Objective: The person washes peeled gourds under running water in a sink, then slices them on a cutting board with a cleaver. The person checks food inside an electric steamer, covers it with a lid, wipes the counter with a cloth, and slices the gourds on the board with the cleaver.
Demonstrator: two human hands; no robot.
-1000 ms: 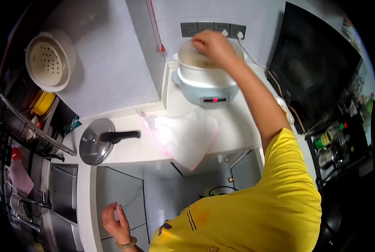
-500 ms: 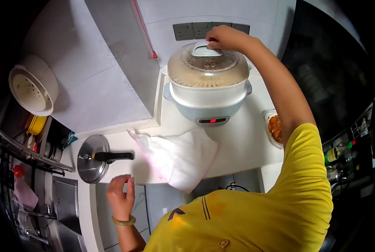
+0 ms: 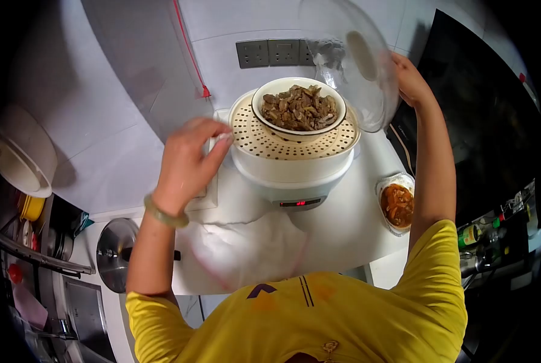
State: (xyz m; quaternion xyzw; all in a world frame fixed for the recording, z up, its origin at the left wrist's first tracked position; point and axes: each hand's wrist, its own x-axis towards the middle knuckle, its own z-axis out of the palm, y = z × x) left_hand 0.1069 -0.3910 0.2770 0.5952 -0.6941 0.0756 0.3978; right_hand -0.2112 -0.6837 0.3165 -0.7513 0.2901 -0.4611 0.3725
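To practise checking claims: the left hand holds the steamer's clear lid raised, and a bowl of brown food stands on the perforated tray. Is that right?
Wrong hand: the head view shows the right hand holding up the clear lid. The bowl of brown food stands on the perforated tray.

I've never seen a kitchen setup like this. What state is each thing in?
Steamer: uncovered, red display lit
Clear lid: raised and tilted, in the right hand
Bowl: upright, heaped with brown food pieces
Side dish: uncovered, holding orange-brown food
Cloth: rumpled
Pot lid: lying on the counter
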